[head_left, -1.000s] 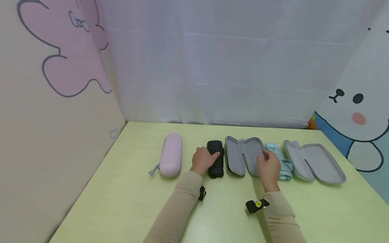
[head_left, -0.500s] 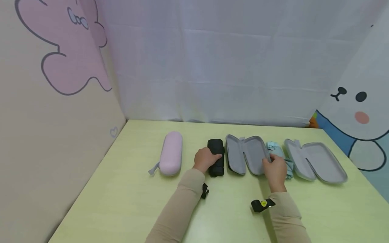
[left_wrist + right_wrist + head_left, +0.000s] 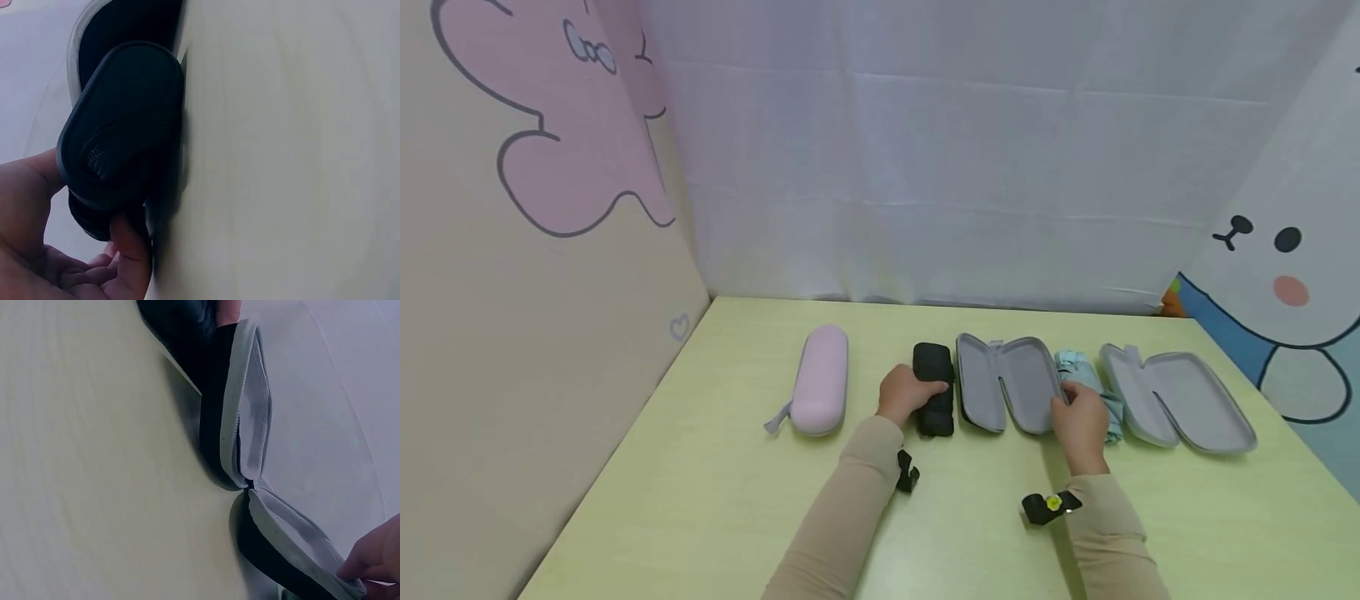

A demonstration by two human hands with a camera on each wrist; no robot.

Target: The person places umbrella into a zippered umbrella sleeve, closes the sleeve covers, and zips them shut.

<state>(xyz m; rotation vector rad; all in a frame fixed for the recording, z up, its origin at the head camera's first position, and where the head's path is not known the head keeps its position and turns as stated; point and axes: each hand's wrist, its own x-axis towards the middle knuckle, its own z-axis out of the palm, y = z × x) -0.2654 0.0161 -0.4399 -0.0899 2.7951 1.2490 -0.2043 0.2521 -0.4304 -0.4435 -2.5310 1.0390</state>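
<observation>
Head view shows a row of things on the desk (image 3: 700,467), with the open grey-lined case (image 3: 1028,379) as landmark. Just left of this case lies the black folded umbrella (image 3: 932,364), the left hand's (image 3: 906,396) grip curled round it, thumb across the top; well apart, further left, is the closed pink case (image 3: 822,379). At the landmark's right edge the right hand's (image 3: 1081,421) grip pinches the rim, the teal bundle (image 3: 1077,367) just beside that edge and the open pale case (image 3: 1198,400) beyond. Left wrist view adds the umbrella's rounded end and a strap (image 3: 97,164) there. Right wrist view adds the landmark's zip (image 3: 237,425) and its black outer shell (image 3: 214,428), which barely peeks out in the head view.
</observation>
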